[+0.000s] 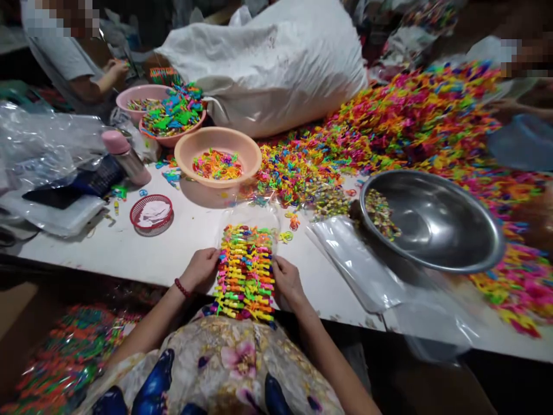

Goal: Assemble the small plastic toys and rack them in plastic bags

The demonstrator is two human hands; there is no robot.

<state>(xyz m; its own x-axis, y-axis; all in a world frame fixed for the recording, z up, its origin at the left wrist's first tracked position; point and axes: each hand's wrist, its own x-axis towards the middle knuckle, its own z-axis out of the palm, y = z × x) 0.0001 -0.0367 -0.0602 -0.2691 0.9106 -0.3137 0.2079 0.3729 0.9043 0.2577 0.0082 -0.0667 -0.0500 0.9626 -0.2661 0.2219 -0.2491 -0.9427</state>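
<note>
A clear plastic bag (246, 271) packed with rows of small coloured plastic toys lies at the table's front edge, its lower end overhanging toward my lap. My left hand (202, 270) pinches its left side, with a dark red bead bracelet on that wrist. On the opposite side my right hand (288, 282) grips the bag with the thumb on top. The bag's unfilled upper part spreads flat on the table beyond the toys. A few loose toys (294, 221) lie just past its right corner.
A steel bowl (432, 222) and flat clear bags (354, 259) are at right, before a large heap of toys (401, 121). Leftward stand an orange basin (218, 155), a red basket (151, 214) and a pink-lidded bottle (126, 157). A white sack (276, 63) lies behind; another person (73, 63) works at far left.
</note>
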